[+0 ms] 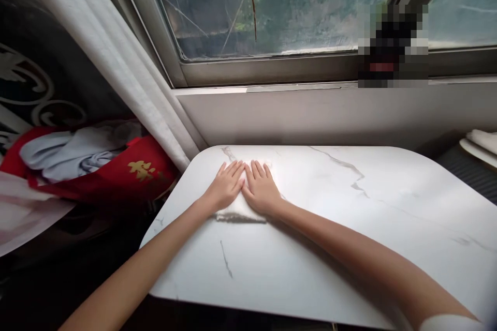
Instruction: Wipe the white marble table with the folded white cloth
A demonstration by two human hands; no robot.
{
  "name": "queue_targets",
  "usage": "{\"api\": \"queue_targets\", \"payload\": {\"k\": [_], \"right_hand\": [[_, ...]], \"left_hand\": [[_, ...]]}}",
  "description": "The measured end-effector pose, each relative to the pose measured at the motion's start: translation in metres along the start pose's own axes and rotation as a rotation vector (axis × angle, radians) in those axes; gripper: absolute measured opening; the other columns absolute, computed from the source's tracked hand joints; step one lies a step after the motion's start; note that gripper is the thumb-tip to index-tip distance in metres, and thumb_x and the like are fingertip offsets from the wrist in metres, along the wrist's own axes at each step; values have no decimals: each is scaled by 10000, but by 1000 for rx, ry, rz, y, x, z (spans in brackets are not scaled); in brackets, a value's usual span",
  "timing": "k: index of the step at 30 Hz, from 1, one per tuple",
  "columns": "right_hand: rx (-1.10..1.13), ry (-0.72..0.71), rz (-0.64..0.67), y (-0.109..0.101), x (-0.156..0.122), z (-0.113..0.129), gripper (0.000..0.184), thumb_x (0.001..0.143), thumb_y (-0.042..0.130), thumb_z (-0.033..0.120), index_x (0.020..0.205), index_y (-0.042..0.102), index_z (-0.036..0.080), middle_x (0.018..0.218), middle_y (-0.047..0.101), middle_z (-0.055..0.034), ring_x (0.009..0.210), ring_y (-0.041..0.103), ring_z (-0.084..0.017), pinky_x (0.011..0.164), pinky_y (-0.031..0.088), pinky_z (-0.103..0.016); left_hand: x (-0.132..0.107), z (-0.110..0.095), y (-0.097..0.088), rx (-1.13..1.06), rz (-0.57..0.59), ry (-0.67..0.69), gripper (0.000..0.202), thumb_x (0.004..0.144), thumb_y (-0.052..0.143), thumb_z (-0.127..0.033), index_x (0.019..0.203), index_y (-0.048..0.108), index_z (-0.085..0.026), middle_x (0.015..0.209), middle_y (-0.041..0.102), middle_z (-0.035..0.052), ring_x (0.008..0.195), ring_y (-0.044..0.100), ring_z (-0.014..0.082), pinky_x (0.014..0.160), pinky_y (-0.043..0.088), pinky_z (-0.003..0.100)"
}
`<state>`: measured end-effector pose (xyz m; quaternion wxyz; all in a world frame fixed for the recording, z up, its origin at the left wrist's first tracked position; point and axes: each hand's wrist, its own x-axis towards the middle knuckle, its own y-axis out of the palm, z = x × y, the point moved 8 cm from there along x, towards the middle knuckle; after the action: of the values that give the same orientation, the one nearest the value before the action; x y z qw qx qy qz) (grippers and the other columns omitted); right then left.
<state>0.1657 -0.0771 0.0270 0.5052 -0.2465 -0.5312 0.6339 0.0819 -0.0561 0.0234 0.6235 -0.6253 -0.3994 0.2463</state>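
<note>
A small folded white cloth (239,211) lies on the white marble table (349,217), near its far left corner. My left hand (226,185) rests flat on the cloth's left half, fingers stretched out and close together. My right hand (261,188) lies flat on the right half, fingers extended too. The two hands touch side by side, fingertips pointing toward the window. Most of the cloth is hidden under them; only its near edge and a bit of the far edge show.
A wall and window (272,10) rise just behind the table. A white curtain (116,62) hangs at the left. Left of the table sits a red bag (128,173) with grey clothing (77,152). At the far right edge lies something white (483,145).
</note>
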Motion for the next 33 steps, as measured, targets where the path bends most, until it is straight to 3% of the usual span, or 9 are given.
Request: {"api": "queue_targets", "payload": {"k": [4, 7, 11, 14, 18, 23, 28, 33], "right_hand": [[95, -125, 78, 3, -60, 46, 658, 941, 265, 401, 1453, 185, -3, 1522, 119, -201, 1408, 8, -282, 1138, 64, -507], [160, -188, 106, 5, -85, 81, 710, 924, 312, 432, 1452, 171, -22, 1515, 109, -226, 1399, -37, -312, 1136, 33, -535], [241, -289, 84, 10, -84, 126, 688, 926, 309, 398, 1450, 172, -27, 1504, 181, -234, 1401, 3, -325, 1133, 22, -546], [250, -309, 41, 19, -59, 143, 703, 912, 329, 407, 1443, 191, -32, 1495, 219, -236, 1402, 58, -326, 1134, 30, -534], [210, -253, -5, 35, -3, 136, 701, 901, 328, 418, 1432, 232, -30, 1485, 252, -236, 1400, 117, -317, 1131, 47, -505], [132, -134, -26, 46, 75, 92, 713, 904, 313, 442, 1422, 250, -44, 1479, 263, -240, 1394, 158, -310, 1122, 36, -484], [93, -10, -38, 46, 125, 39, 674, 914, 288, 415, 1418, 276, -33, 1488, 266, -215, 1395, 166, -280, 1125, 36, -444], [41, 42, -83, 42, 140, 16, 643, 907, 322, 368, 1413, 295, -27, 1481, 283, -222, 1389, 182, -287, 1122, 42, -446]], "left_hand": [[-73, -32, -15, -12, 15, 38, 514, 961, 272, -301, 1456, 254, -164, 1493, 305, 83, 1390, 214, 214, 1139, 146, 459], [-119, -36, -25, 15, 21, 2, 505, 964, 286, -286, 1462, 245, -212, 1499, 294, 58, 1389, 219, 222, 1132, 186, 466], [-163, -2, -31, 109, -29, -173, 483, 959, 263, -289, 1433, 325, -221, 1501, 287, 73, 1384, 227, 251, 1105, 237, 498], [-172, 35, -24, 90, -27, -213, 494, 964, 195, -291, 1423, 342, -184, 1494, 296, 103, 1383, 234, 240, 1100, 247, 481], [-139, 91, -19, 37, -52, -277, 523, 967, 143, -343, 1396, 379, -160, 1482, 323, 99, 1387, 221, 224, 1115, 187, 478], [-48, 140, -10, -25, -13, -300, 549, 952, 162, -372, 1378, 398, -119, 1482, 321, 102, 1387, 224, 208, 1125, 154, 431], [36, 156, 1, -2, 40, -276, 495, 957, 216, -337, 1386, 392, -167, 1486, 327, 65, 1382, 238, 188, 1126, 157, 404], [71, 154, 6, 34, 58, -267, 472, 958, 238, -289, 1386, 395, -167, 1469, 360, 67, 1372, 264, 185, 1121, 178, 392]]}}
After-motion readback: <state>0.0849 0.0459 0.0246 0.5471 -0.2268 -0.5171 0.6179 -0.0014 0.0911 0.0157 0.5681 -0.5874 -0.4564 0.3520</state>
